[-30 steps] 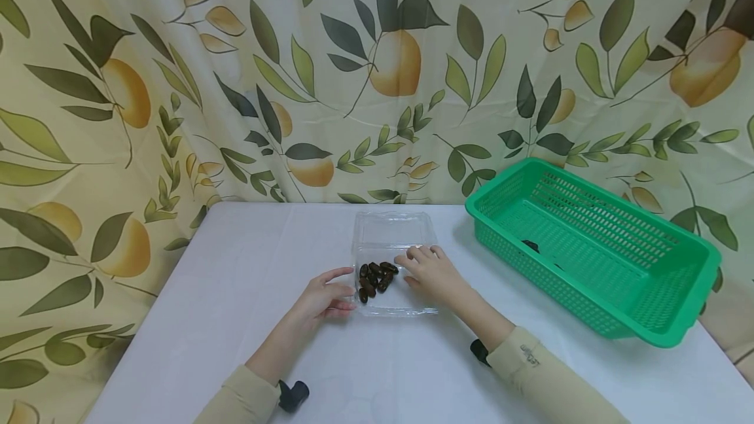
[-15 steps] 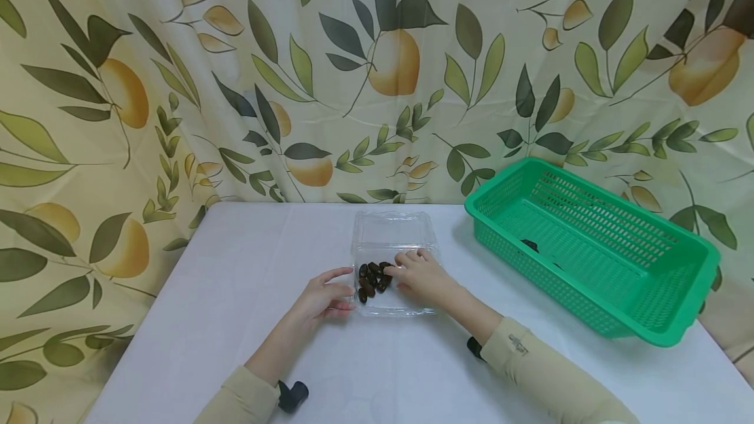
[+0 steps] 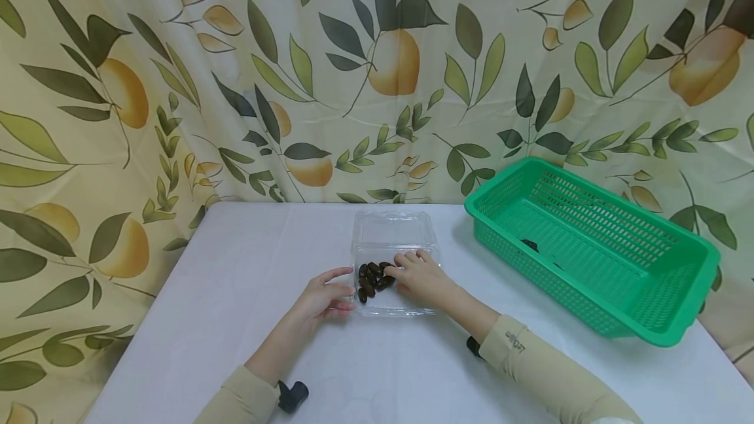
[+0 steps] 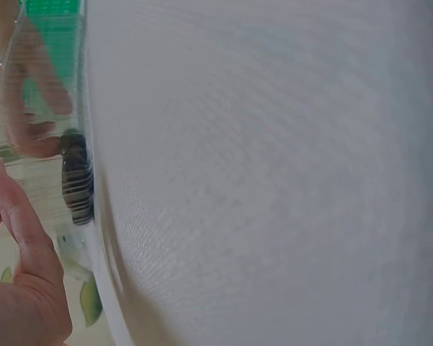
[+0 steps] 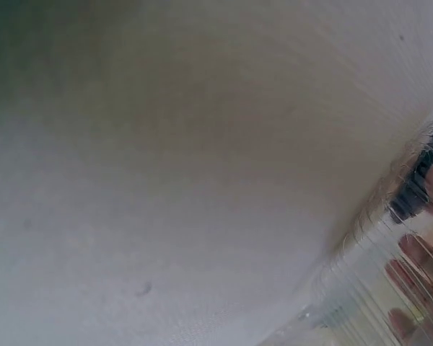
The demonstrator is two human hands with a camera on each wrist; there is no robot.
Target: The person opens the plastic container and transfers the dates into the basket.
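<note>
White cloth (image 3: 377, 358) fronts leafy curtains (image 3: 353, 110), left hand (image 3: 325, 296) spread, grip of right hand (image 3: 425, 280) unclear.

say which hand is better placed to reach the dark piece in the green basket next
Probably the right hand: it is nearer the green basket and the dark piece. The left hand is beside the clear container, farther away, and would have to reach past the right arm.
</note>
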